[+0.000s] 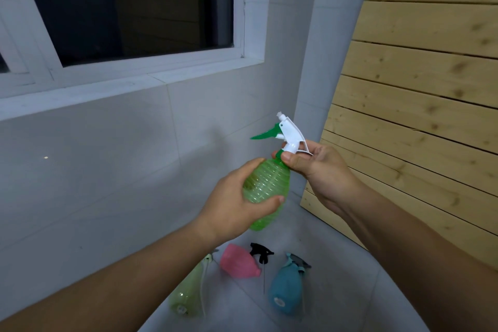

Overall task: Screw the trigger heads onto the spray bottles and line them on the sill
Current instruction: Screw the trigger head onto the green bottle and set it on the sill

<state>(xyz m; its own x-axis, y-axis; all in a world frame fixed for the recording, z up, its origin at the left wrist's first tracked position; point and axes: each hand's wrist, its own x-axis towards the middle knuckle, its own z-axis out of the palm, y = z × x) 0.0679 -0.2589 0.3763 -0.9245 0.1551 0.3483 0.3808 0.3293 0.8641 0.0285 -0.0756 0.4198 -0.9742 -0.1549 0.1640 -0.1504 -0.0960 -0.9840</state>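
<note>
Green spray bottle (265, 186), held up below the window sill (107, 89): our left hand (234, 202) curls round its ribbed body, our right hand (320, 170) pinches the base of its white trigger head (289, 133). On the floor (336, 264) lie a pale green bottle (186, 296), pink bottle (238, 261), black trigger head (260, 250) and blue bottle (285, 291).

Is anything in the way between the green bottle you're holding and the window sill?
Nothing visible is. The left hand grips the ribbed green plastic spray bottle and the right hand its white trigger head, below and right of the white window sill; only open air lies between.
</note>
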